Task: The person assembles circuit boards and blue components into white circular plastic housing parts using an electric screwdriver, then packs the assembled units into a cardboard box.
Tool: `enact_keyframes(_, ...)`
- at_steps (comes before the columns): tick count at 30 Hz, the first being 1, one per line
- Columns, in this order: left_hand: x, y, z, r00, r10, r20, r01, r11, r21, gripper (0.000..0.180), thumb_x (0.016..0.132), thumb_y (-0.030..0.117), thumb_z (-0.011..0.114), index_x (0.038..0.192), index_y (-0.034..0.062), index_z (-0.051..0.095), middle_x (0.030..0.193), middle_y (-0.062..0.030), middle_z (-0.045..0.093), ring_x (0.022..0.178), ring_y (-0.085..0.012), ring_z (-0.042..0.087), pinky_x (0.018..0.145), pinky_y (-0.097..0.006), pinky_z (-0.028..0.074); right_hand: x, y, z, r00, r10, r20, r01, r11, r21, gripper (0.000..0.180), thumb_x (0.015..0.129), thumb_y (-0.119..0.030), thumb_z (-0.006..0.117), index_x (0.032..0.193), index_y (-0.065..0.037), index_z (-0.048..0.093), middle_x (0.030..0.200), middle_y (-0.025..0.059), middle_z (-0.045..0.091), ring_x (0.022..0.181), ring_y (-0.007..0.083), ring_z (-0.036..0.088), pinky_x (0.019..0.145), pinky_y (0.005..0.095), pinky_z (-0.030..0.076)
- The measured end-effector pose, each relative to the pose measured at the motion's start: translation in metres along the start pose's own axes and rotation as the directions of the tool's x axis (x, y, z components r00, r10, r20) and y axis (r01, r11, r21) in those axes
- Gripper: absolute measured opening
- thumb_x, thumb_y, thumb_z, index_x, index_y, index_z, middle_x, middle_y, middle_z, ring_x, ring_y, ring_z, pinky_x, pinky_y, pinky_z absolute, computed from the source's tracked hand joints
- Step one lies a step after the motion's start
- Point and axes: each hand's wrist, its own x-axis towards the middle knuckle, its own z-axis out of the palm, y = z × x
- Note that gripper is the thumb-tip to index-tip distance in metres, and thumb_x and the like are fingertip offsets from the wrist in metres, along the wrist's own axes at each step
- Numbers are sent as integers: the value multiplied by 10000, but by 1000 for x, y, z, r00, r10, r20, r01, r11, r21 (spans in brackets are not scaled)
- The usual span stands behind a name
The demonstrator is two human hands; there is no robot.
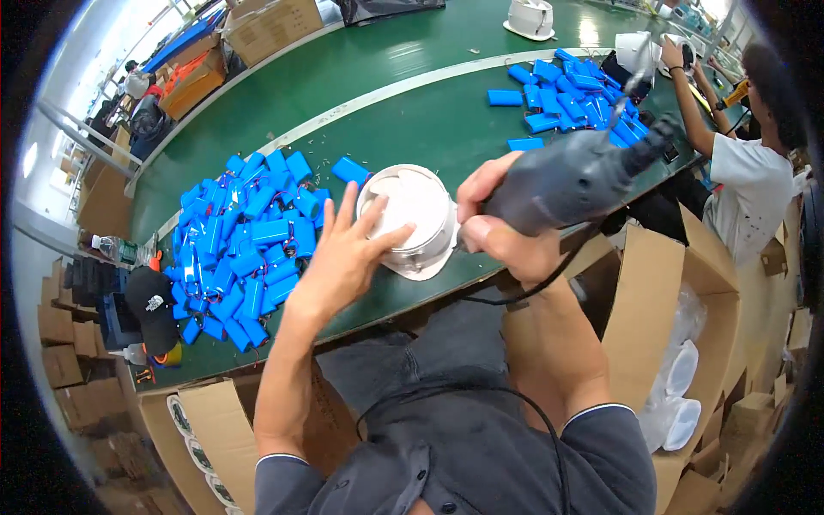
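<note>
A round white plastic housing (412,202) with a flange rests on the green table near its front edge. My left hand (343,257) lies on it with fingers spread, steadying its top and near-left rim. In my right hand (511,245) is a dark grey electric screwdriver (562,180), held sideways with its front end at the housing's right side. My fingers hide its tip. One blue battery pack (350,170) sits just beyond the housing. To the left of my left hand spreads a big heap of blue battery packs (249,232) with thin wires.
Another heap of blue packs (575,90) lies at the far right, near a co-worker (747,163). A white housing (530,19) stands at the back. Open cardboard boxes (644,300) flank my legs; a black cap (153,309) sits at the left table end. The tool's cord (532,296) hangs down.
</note>
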Motion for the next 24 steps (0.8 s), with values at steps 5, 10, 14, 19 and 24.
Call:
enact_keyframes(5, 7, 4, -40, 991, -11, 130, 22, 996, -81, 691, 656, 118, 661, 1297, 225, 425, 1418, -160, 229, 1309, -423, 155, 1055, -548, 132, 14, 2, -17, 994, -48, -97, 39, 995, -94, 287, 674, 4, 584, 930, -28, 458, 739, 130, 524, 521, 133, 493, 481, 246, 429)
enact_keyframes(10, 32, 39, -35, 999, 37, 14, -35, 986, -165, 827, 651, 321, 715, 1360, 183, 310, 1409, -211, 208, 1301, -447, 144, 1031, -588, 119, 16, 15, -27, 992, -82, -95, 69, 989, -132, 272, 683, -5, 595, 928, -23, 479, 758, 127, 535, 527, 123, 494, 492, 234, 429)
enact_keyframes(14, 46, 42, -10, 996, -2, -94, 5, 1000, 25, 876, 606, 495, 720, 1345, 234, 330, 1372, -245, 247, 1259, -484, 199, 935, -690, 168, 21, 21, -29, 993, -62, -105, 49, 992, -118, 263, 690, -17, 603, 926, -24, 486, 766, 120, 542, 537, 114, 500, 487, 230, 429)
enact_keyframes(19, 49, 40, 4, 995, -66, -81, 71, 996, 61, 815, 619, 422, 720, 1327, 264, 348, 1352, -232, 278, 1228, -459, 264, 917, -673, 219, 26, 26, -29, 994, -45, -104, 33, 992, -119, 257, 695, -25, 608, 923, -25, 490, 760, 107, 548, 546, 114, 509, 490, 232, 432)
enact_keyframes(24, 51, 40, 4, 993, -52, -107, 57, 998, 39, 797, 616, 397, 723, 1314, 266, 363, 1333, -227, 303, 1208, -447, 291, 899, -653, 248, 26, 33, -31, 994, -42, -105, 27, 990, -135, 256, 697, -28, 610, 923, -24, 489, 757, 102, 551, 552, 119, 515, 494, 234, 434)
